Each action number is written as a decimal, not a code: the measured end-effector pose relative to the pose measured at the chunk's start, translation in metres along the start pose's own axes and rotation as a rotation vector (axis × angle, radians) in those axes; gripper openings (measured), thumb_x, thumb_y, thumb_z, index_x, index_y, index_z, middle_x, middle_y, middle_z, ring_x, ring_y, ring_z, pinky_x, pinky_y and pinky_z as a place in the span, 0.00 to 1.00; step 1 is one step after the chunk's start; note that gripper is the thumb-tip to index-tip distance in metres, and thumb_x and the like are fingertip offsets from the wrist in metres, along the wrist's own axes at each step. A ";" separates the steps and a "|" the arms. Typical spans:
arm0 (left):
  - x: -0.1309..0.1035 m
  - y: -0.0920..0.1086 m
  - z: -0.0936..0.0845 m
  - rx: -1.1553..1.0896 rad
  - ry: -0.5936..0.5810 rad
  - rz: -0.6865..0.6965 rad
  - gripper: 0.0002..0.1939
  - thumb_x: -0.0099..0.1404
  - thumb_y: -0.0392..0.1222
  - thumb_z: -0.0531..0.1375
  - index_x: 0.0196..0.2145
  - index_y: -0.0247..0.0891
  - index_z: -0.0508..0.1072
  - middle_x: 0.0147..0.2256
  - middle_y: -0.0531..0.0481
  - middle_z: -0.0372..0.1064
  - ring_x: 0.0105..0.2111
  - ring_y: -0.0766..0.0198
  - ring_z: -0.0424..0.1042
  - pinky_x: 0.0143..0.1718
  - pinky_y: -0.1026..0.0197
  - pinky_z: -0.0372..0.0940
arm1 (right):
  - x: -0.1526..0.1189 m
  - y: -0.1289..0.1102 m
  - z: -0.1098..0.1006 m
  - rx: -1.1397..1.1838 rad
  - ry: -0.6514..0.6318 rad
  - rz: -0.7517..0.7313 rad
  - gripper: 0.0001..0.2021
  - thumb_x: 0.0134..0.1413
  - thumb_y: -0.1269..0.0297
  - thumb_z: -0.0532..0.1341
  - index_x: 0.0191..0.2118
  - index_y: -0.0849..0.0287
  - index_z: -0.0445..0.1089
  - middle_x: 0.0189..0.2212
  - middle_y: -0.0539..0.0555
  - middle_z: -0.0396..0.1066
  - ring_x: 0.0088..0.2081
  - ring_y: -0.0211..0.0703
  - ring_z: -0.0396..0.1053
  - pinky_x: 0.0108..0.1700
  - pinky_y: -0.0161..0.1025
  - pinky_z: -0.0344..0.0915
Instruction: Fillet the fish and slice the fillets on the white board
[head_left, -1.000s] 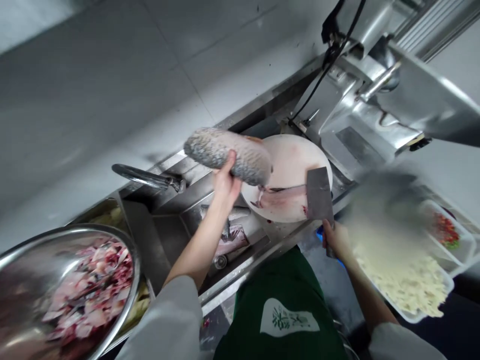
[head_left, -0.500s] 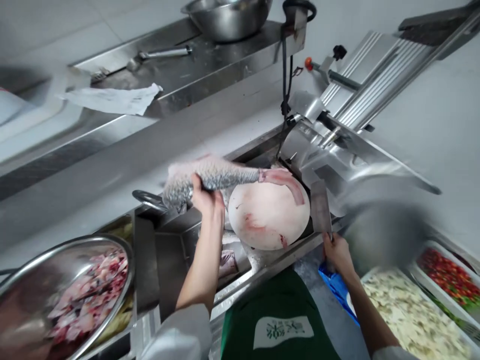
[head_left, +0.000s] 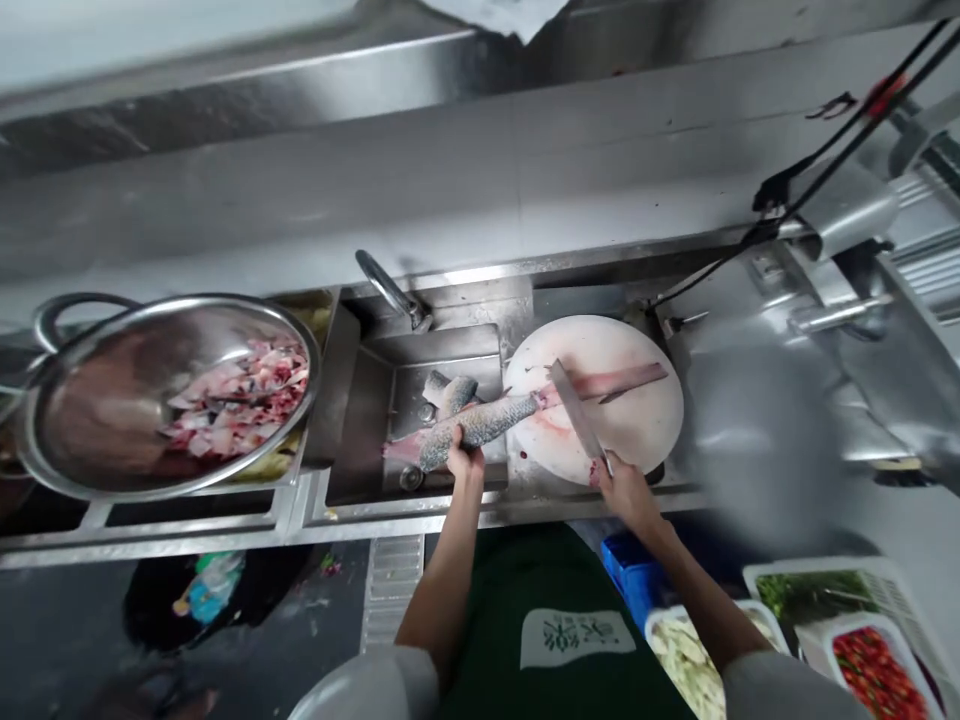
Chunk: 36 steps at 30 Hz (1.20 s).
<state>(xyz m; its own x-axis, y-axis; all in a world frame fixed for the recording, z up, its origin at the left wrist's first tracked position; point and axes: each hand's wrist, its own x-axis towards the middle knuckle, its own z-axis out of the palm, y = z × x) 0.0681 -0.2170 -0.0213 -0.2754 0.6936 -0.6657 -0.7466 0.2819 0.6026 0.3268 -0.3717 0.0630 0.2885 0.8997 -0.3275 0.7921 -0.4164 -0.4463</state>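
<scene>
The scaly fish [head_left: 495, 418] lies lengthwise over the steel sink [head_left: 431, 348], its broad end to the left and its narrow end over the near-left part of the round white cutting board [head_left: 641, 430]. The left hand [head_left: 468, 460] grasps it around the middle, thumb across the scales; the fingers beneath are hidden. The right hand [head_left: 628, 492] is wrapped around the handle of a cleaver [head_left: 576, 408], whose blade slants over the board, close to where the fish narrows into a pink strip of flesh [head_left: 622, 380]. The strip looks joined to it there, though the blade partly covers the spot.

The fish will probably feel fairly heavy, limp and slippery, its wet scales giving poor grip. The thick middle looks the surest place to hold, with the thumb pressed down and fingers supporting from below. The pink strip is likely softer and easily torn, so it would take little pulling.

In looks, the fish is silver-grey, with dark-edged scales in a netted pattern and raw pink at its left end. The strip is long, smooth and rosy, tapering to a darker tip at the right, with pinkish smears on the board around it.
</scene>
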 end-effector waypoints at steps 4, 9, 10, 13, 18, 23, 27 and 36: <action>-0.002 -0.004 -0.012 -0.075 0.018 -0.020 0.15 0.68 0.34 0.64 0.52 0.35 0.79 0.49 0.41 0.81 0.58 0.57 0.77 0.61 0.59 0.72 | 0.043 -0.049 -0.008 -0.012 0.064 -0.047 0.18 0.73 0.62 0.49 0.49 0.62 0.75 0.30 0.58 0.79 0.30 0.48 0.75 0.35 0.37 0.61; -0.004 -0.005 -0.014 -0.102 -0.004 -0.044 0.15 0.69 0.35 0.64 0.53 0.34 0.78 0.51 0.40 0.81 0.60 0.56 0.76 0.62 0.59 0.71 | 0.083 -0.094 -0.006 0.082 0.283 -0.187 0.21 0.76 0.58 0.47 0.55 0.65 0.74 0.40 0.65 0.81 0.40 0.53 0.79 0.40 0.38 0.66; -0.003 -0.004 -0.013 -0.107 -0.003 -0.046 0.15 0.69 0.34 0.65 0.53 0.33 0.78 0.51 0.40 0.81 0.60 0.55 0.76 0.62 0.58 0.71 | 0.086 -0.098 0.000 0.064 0.242 -0.155 0.21 0.76 0.59 0.48 0.53 0.65 0.74 0.39 0.66 0.81 0.40 0.53 0.79 0.40 0.38 0.66; 0.002 0.003 -0.009 -0.126 0.039 -0.052 0.14 0.69 0.33 0.64 0.52 0.33 0.79 0.51 0.39 0.81 0.60 0.56 0.76 0.62 0.58 0.71 | 0.083 -0.095 0.022 -0.050 0.011 -0.004 0.19 0.76 0.62 0.49 0.47 0.65 0.76 0.36 0.67 0.81 0.37 0.54 0.79 0.38 0.39 0.65; 0.007 0.016 -0.001 -0.072 0.081 0.012 0.13 0.65 0.32 0.69 0.47 0.34 0.79 0.49 0.42 0.82 0.57 0.57 0.78 0.63 0.57 0.70 | 0.051 -0.061 0.044 -0.018 -0.122 0.064 0.14 0.72 0.64 0.53 0.45 0.64 0.75 0.33 0.62 0.79 0.33 0.49 0.77 0.34 0.37 0.64; 0.002 0.019 -0.006 -0.022 0.030 0.055 0.15 0.60 0.25 0.71 0.45 0.33 0.79 0.45 0.44 0.83 0.52 0.59 0.80 0.62 0.55 0.71 | 0.034 -0.046 0.048 0.143 -0.049 0.055 0.15 0.71 0.59 0.53 0.42 0.60 0.75 0.26 0.54 0.76 0.29 0.45 0.74 0.32 0.35 0.64; 0.003 0.019 -0.026 0.012 0.076 0.018 0.15 0.61 0.24 0.71 0.44 0.35 0.79 0.43 0.46 0.83 0.48 0.59 0.82 0.60 0.52 0.73 | 0.033 -0.059 0.038 0.163 0.111 0.014 0.19 0.72 0.55 0.50 0.44 0.60 0.76 0.27 0.57 0.77 0.29 0.48 0.74 0.33 0.37 0.63; 0.003 0.006 -0.050 -0.001 0.141 0.000 0.17 0.62 0.30 0.73 0.48 0.35 0.80 0.49 0.43 0.82 0.58 0.56 0.77 0.65 0.52 0.69 | 0.020 -0.092 0.050 -0.066 0.047 0.028 0.19 0.74 0.66 0.50 0.50 0.66 0.78 0.36 0.65 0.81 0.36 0.48 0.78 0.38 0.36 0.64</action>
<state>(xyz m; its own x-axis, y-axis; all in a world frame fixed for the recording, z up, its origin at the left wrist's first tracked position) 0.0323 -0.2464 -0.0413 -0.3576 0.5936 -0.7210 -0.7472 0.2812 0.6021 0.2323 -0.3220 0.0558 0.3351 0.8936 -0.2987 0.8164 -0.4336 -0.3815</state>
